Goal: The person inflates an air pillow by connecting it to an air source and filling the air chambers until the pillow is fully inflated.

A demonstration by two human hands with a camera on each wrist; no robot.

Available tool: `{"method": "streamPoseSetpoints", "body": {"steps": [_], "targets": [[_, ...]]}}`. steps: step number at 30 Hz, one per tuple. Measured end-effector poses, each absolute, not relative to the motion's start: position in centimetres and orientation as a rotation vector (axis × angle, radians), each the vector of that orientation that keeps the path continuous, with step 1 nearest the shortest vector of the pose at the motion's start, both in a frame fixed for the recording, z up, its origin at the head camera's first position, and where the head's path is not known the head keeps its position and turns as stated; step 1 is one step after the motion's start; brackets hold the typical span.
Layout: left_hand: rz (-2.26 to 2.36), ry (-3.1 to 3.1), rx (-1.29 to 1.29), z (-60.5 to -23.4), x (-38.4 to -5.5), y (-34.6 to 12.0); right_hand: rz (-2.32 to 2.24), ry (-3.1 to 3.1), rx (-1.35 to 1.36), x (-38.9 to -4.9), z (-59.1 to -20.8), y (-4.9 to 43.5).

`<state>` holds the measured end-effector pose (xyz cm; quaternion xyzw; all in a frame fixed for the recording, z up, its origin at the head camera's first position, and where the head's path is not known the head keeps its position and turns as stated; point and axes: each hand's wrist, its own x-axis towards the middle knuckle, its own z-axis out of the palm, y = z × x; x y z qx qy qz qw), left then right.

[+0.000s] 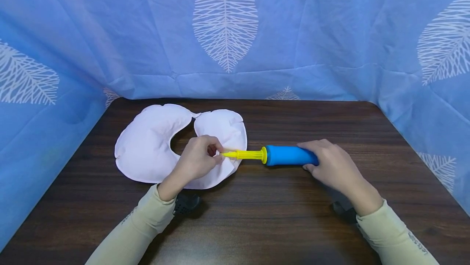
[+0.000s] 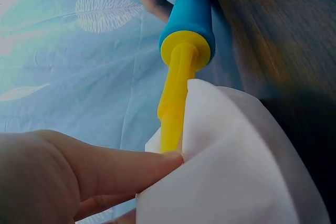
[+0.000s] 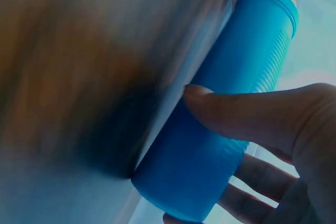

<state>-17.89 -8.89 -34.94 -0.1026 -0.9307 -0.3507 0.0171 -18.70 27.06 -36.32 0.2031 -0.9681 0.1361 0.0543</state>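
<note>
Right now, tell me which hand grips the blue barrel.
The right hand, wrapped around the blue barrel; the left hand pinches the white pillow at the yellow nozzle.

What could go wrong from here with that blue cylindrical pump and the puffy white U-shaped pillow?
The slim yellow plastic nozzle might slip loose: the left hand pinches where its tip meets the puffy white U-shaped pillow, and the fingers hide the join, so a poor fit could go unnoticed.

The blue cylindrical pump might tilt and strain that join, since the right hand grips it toward the far end.
</note>
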Motion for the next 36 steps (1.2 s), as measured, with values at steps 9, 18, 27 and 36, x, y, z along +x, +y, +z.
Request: {"method": "streamPoseSetpoints", "body": {"steps": [9, 18, 27, 36], "targets": [[-1.101, -2.901, -0.290, -34.8, -17.9, -9.1, 0.341, -2.841, 0.691, -18.2, -36.7, 26.1], [-1.125, -2.919, -0.280, -34.9, -17.9, -8.9, 0.293, -2.873, 0.642, -18.7, -36.7, 27.4], [-1.120, -2.920, -0.280, -34.9, -17.9, -9.1, 0.239, -2.964, 0.485, -19.9, -36.8, 30.9], [-1.118, -2.915, -0.287, -34.9, -17.9, -9.1, 0.296, -3.008, 0.333, -20.7, -37.0, 34.2]]}}
